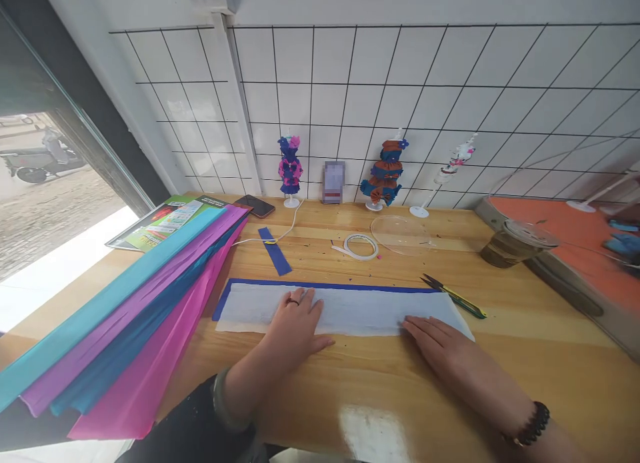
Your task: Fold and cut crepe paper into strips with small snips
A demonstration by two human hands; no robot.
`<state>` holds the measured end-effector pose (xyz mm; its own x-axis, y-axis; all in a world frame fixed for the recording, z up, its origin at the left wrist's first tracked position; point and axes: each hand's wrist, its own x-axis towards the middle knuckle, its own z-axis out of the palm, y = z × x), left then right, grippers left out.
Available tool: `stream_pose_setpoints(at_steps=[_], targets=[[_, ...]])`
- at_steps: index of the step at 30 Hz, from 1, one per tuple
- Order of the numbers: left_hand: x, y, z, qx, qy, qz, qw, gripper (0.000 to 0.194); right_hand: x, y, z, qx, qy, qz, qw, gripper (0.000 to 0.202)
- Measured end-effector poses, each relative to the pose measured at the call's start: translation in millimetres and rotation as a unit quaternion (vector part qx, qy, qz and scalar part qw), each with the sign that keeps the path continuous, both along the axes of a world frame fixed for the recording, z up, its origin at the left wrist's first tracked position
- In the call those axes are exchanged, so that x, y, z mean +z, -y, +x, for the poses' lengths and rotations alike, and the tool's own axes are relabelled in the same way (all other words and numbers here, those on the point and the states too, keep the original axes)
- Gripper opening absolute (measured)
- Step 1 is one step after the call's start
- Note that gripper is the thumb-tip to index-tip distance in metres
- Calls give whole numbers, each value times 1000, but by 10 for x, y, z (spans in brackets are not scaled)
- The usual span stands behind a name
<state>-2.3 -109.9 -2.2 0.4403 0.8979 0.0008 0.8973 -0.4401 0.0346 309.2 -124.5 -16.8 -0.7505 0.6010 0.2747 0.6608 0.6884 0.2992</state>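
Note:
A long white sheet (365, 313) lies flat on the wooden table, over a blue sheet (223, 303) that shows along the top and left edges. My left hand (295, 323), with a ring on one finger, rests on the left half of the white sheet, fingers spread. At the right part of the sheet, my right hand (440, 343) lies flat with its fingers stretched out along the lower edge. Neither hand grips anything. Small yellow-green snips (465, 303) touch the sheet's upper right corner.
Long coloured paper strips (125, 296) lie at left near a phone (255, 206). Behind are a blue strip (275, 251), a tape roll (361, 246), a clear disc (400, 235) and decorated stands (385, 176). A lidded cup (515, 243) stands at right.

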Motion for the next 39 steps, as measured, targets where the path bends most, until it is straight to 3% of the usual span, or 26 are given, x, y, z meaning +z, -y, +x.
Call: stream_pose_setpoints(at_steps=[2,5,8,11,14,20,23,28,33,39], targets=[[18,-9,48,-18,-4,36,999,60,18,16,56,11,7,10,1000,38],[45,-11,160,-101,-3,74,992,41,33,15,57,17,28,16,999,33],[42,0,286,-200,-30,59,978,16,45,-2,10,16,39,29,999,31],[1,10,368,-232,-73,58,968,13,57,-19,-19,22,44,46,998,32],[-54,13,380,-231,-89,64,967,12,60,-29,-7,14,38,35,999,31],[-101,-19,357,-204,-30,51,977,8,53,-4,3,-71,-62,-84,992,21],[-71,-35,374,-175,-14,52,983,9,68,19,-103,-92,-81,-78,989,21],[-21,-47,373,-132,25,34,990,13,91,-4,-404,-54,-77,-22,995,23],[-64,-86,325,-88,93,5,992,14,71,-55,-672,-16,-75,-27,997,21],[-80,-118,269,-107,135,-11,985,15,29,-92,-791,39,-46,-11,998,19]])
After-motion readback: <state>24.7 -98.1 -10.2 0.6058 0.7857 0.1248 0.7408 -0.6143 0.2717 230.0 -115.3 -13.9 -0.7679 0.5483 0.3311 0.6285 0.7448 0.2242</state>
